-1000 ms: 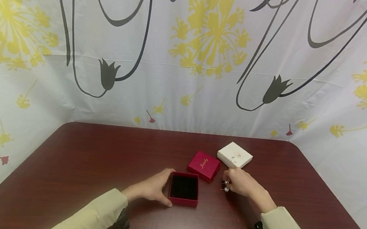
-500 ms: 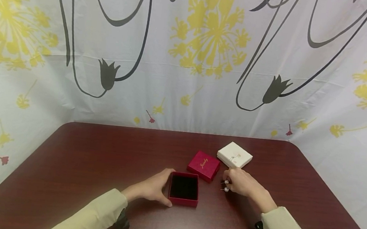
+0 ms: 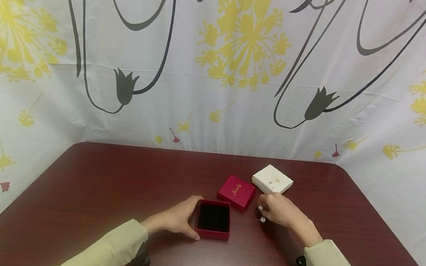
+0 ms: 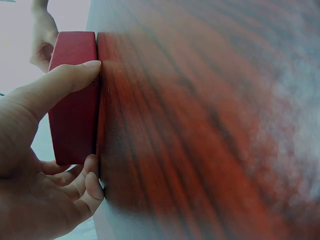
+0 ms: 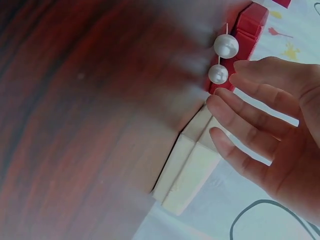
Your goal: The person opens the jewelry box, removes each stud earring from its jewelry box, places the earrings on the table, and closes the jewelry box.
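My left hand (image 3: 176,216) holds a small open red box base (image 3: 214,234) with a black lining, thumb at its near left corner and fingers behind. In the left wrist view, the thumb and fingers span the red box wall (image 4: 75,115). My right hand (image 3: 280,210) pinches a pearl stud earring (image 5: 218,74) between thumb and index fingertips; the other fingers are loosely bent. A second pearl stud earring (image 3: 263,219) lies on the table just nearer the person, its thin post pointing left.
A red lid (image 3: 236,192) marked "Jewelry" lies behind the box base. Beyond the right hand sits a white box (image 3: 272,180) with a printed design. Everything rests on a dark wooden table (image 3: 135,177) before a patterned curtain (image 3: 219,65).
My right hand has shifted slightly up and left, and one pearl earring has moved with it, away from the other. The left hand and box base have stayed put.
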Demonstrator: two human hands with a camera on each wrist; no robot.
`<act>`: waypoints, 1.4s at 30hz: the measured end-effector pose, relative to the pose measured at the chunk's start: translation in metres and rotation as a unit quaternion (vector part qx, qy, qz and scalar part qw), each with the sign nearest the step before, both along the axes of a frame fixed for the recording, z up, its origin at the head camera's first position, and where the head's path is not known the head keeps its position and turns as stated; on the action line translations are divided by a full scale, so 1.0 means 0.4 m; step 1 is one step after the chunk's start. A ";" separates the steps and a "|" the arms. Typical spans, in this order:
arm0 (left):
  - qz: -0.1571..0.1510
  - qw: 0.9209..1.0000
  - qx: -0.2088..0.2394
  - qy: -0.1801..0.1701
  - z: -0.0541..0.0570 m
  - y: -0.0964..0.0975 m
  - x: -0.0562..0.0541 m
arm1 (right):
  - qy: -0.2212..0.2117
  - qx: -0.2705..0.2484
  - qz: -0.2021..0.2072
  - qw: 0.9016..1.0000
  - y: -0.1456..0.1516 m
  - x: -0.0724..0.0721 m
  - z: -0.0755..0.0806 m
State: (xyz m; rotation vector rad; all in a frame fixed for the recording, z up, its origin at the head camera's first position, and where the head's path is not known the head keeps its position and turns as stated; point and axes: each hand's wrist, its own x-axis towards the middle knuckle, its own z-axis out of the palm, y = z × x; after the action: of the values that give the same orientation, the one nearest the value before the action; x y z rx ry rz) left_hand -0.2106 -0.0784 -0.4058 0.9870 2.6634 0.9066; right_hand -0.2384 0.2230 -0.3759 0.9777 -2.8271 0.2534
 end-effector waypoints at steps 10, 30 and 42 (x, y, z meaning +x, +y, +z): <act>0.000 1.000 0.000 -0.002 0.000 -0.001 0.000 | 0.025 -0.010 0.001 1.000 -0.022 -0.009 0.003; -0.002 1.000 0.001 0.003 0.000 -0.001 0.000 | 0.077 0.005 0.028 0.997 -0.086 -0.037 -0.011; 0.000 1.000 -0.002 0.004 -0.002 -0.001 -0.003 | 0.019 0.019 -0.007 1.000 -0.113 -0.052 -0.014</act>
State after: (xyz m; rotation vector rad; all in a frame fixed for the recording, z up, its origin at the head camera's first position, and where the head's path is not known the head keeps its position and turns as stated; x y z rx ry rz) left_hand -0.2118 -0.0786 -0.4066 0.9923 2.6700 0.8978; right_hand -0.2590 0.1779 -0.3813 0.9589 -2.8132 0.1787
